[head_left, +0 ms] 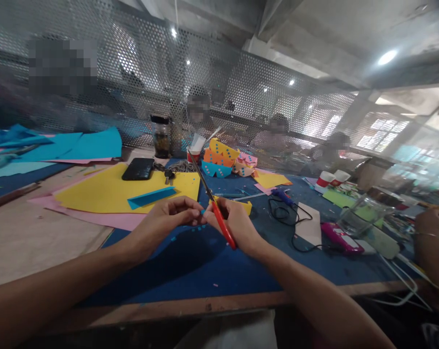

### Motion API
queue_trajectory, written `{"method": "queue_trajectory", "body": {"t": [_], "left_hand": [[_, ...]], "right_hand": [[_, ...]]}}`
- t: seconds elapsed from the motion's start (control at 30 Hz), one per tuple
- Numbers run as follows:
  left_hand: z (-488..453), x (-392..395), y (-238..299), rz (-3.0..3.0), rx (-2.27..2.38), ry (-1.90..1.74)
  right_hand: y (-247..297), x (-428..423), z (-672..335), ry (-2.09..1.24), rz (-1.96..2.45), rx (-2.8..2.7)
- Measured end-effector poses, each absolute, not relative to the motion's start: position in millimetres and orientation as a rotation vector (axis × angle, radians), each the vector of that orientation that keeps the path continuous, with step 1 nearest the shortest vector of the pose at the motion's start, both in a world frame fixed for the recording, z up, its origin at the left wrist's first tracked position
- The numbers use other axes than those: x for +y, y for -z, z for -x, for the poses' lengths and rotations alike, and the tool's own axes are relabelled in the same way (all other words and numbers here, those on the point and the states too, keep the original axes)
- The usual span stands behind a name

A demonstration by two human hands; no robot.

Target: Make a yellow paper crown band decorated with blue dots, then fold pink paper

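Observation:
My right hand (pixel 239 225) is closed around a pair of scissors (pixel 222 227) with red handles, its blades pointing up and away. Close beside it, my left hand (pixel 176 214) is closed in a pinch, and a tiny bit of blue paper (pixel 202 212) shows between the fingertips of both hands. Tiny blue paper scraps (pixel 173 238) lie on the blue table mat (pixel 190 283) under the hands. Just behind my left hand, a folded blue paper strip (pixel 152 198) rests on yellow paper sheets (pixel 96 191). A yellow paper piece (pixel 247 207) lies partly hidden behind my right hand.
Blue, orange and yellow dotted paper shapes (pixel 219 159) stand at the back by a dark-lidded jar (pixel 161 138). A black phone (pixel 138 169) and keys (pixel 168 175) lie left. Rightward are a glue gun (pixel 283 197), its cord, a magenta device (pixel 341 237) and another person's hand (pixel 433 223).

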State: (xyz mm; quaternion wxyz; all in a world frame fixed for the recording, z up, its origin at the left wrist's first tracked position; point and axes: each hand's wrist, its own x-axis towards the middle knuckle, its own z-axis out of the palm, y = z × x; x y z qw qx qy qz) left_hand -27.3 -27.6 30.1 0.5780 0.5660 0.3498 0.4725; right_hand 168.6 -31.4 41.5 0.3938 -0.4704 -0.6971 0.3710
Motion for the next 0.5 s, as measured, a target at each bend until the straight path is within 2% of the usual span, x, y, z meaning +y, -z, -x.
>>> {"method": "queue_trajectory", "body": {"t": [0.27, 0.5], "left_hand": [[27.9, -25.9, -29.9, -1.394, 0.869, -1.082], [29.7, -22.3, -29.4, -1.183, 0.807, -1.088]], "right_hand": [[-42.1, -34.9, -170.3, -0.965, 1.182, -1.826], [-49.1, -38.1, -176.1, -0.802, 1.241, -1.896]]}}
